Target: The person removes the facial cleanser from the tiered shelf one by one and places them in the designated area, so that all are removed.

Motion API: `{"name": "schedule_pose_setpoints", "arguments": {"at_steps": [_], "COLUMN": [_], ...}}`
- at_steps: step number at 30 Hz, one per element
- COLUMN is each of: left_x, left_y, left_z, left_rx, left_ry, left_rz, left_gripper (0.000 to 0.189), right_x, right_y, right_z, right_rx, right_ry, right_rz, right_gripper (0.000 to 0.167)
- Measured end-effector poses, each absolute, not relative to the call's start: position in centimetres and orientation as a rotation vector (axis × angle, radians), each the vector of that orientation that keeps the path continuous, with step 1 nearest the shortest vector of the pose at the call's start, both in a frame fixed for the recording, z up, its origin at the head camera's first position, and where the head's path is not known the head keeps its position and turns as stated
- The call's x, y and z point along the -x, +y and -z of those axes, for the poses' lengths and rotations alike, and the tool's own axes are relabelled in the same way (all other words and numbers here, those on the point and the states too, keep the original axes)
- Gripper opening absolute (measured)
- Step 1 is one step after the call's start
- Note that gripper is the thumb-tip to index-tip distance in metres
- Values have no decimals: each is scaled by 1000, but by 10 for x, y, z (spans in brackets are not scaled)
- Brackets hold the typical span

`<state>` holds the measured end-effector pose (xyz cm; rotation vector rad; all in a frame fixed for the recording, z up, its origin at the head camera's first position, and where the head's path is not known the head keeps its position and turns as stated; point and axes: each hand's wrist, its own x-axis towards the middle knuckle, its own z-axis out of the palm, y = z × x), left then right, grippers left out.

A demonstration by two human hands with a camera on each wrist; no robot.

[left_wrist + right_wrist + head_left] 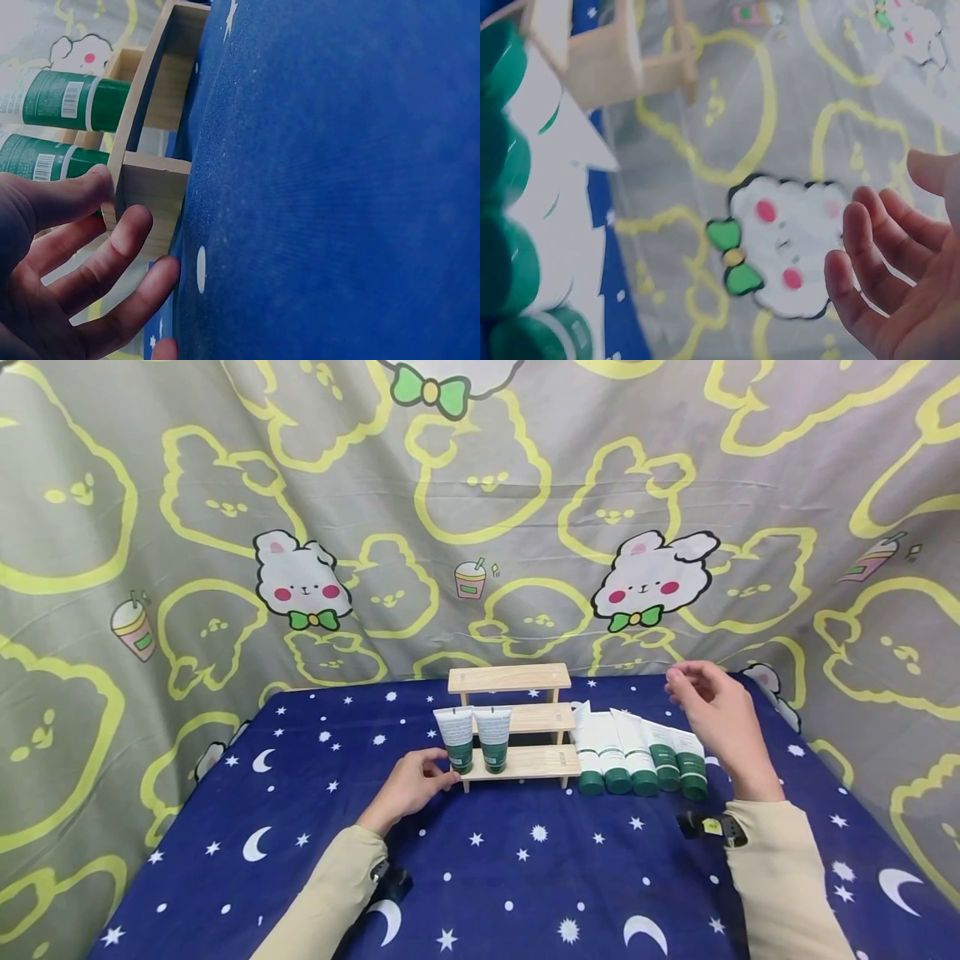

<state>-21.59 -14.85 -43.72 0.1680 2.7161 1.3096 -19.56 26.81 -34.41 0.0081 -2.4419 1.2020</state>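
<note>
A three-tier wooden stand (536, 762) is on the table. Two white-and-green squeeze tubes (492, 735) stand cap-down toward the left of its lowest step. My left hand (412, 787) is at that step's left end. In the left wrist view its thumb (79, 196) presses the board's edge beside a green cap, and the fingers curl around the corner, gripping the stand (154, 180). To the right, my right hand (716, 714) is raised with relaxed, bent fingers and holds nothing. Below and left of it, several more squeeze tubes (636, 758) lie in a row.
A dark blue cloth (480, 893) with white moons and stars covers the table. Behind rises a grey curtain (360, 510) with yellow cartoon outlines. Each wrist wears a black strapped device (712, 827). The lying tubes sit right beside the stand's right end.
</note>
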Motion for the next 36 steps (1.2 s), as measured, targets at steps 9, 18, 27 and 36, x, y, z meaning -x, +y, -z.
{"name": "schedule_pose_setpoints", "arguments": {"at_steps": [9, 18, 27, 36], "left_x": [215, 215, 215, 215], "left_y": [-149, -151, -150, -150], "left_z": [439, 441, 440, 438], "left_rx": [-179, -202, -204, -198], "left_ry": [2724, 2740, 2728, 2724], "left_rz": [-1312, -1327, -1326, -1316], "left_gripper": [40, 37, 35, 36], "right_x": [187, 193, 199, 202], "right_y": [234, 188, 147, 116], "right_z": [327, 337, 361, 388], "right_rx": [-206, -374, -451, -514], "right_ry": [-2432, -2443, -2433, -2494], "right_rz": [-1142, -1165, -1324, -1436], "right_gripper": [36, 32, 43, 40]}}
